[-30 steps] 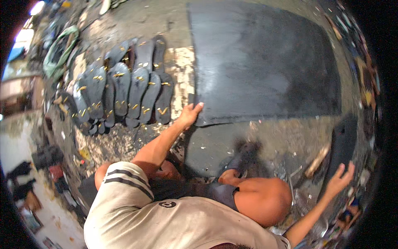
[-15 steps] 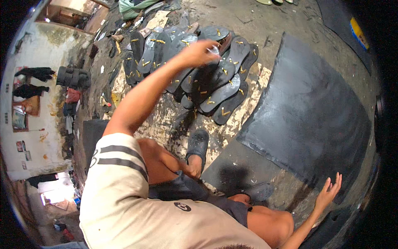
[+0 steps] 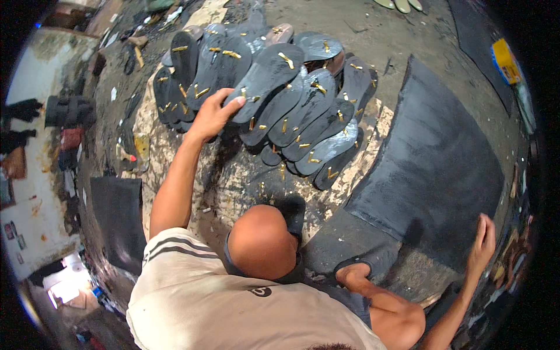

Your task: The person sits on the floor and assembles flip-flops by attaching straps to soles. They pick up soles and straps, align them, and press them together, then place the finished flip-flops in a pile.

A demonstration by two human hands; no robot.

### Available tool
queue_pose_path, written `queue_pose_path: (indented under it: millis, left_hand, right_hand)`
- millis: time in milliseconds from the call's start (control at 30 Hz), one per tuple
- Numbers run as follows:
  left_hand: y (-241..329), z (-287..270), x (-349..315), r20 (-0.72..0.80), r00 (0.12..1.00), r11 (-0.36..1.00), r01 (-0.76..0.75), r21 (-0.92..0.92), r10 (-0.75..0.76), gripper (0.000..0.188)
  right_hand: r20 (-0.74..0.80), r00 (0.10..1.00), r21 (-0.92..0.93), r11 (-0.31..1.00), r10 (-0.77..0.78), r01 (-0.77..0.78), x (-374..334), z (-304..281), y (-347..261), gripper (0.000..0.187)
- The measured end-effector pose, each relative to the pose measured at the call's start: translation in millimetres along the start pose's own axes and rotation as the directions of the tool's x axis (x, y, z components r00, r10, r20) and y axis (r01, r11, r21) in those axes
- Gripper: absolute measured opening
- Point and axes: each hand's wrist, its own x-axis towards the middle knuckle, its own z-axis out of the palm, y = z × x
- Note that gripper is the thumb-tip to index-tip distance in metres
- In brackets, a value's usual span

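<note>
A pile of dark grey flip-flop soles with short yellow strap pieces lies ahead of me. My left hand (image 3: 217, 112) is at the pile's near left side, thumb and fingers closed on the heel end of a large top sole (image 3: 268, 76). Its fingertips are partly hidden at the sole's edge. Beside that sole lie a shiny-streaked sole (image 3: 303, 108) and a wet-looking pale one (image 3: 335, 143). My right hand (image 3: 483, 242) hangs at the far right with fingers stretched out, holding nothing, by the near right edge of a large dark sheet (image 3: 437, 163).
The soles rest on a stained, pale-splotched board (image 3: 175, 157). A smaller dark sheet (image 3: 119, 219) lies on the left, near a worn wall (image 3: 52, 76). At the upper right sits a yellow and blue packet (image 3: 506, 61). My bent knee (image 3: 262, 242) rises in front of the pile.
My left hand has come from over the middle of the pile to its near left side, onto the large sole. My right hand has risen slightly, its fingers closer together. The view has shifted.
</note>
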Motion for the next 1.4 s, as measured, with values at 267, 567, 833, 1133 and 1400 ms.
queue_pose_path:
  millis: [267,567,833,1133,1400]
  left_hand:
    - [160.1,66.6,-20.5,0.240,0.967,0.582,0.144,-0.800,0.090,0.040]
    - [269.6,249.7,-34.2,0.230,0.878,0.766,-0.206,-0.610,0.419,0.049]
    - [302.8,352.9,-58.6,0.321,0.897,0.795,-0.052,-0.604,0.303,0.037]
    - [299.8,384.0,-62.9,0.291,0.892,0.665,-0.015,-0.746,0.347,0.041]
    - [142.0,357.9,-60.6,0.327,0.942,0.974,0.136,-0.180,-0.071,0.056]
  right_hand:
    - [0.297,0.897,0.843,0.531,-0.327,-0.085,82.1,75.7,-214.5,0.041]
    - [-0.066,0.996,0.939,0.335,-0.055,0.081,84.5,101.7,-163.1,0.027]
    - [0.409,0.911,0.723,-0.592,-0.049,-0.356,46.5,132.2,-51.2,0.044]
    - [-0.399,0.821,0.431,0.707,-0.409,0.561,29.1,115.6,-29.4,0.058]
    - [-0.016,0.937,0.959,0.272,0.349,-0.085,-14.5,147.7,82.3,0.035]
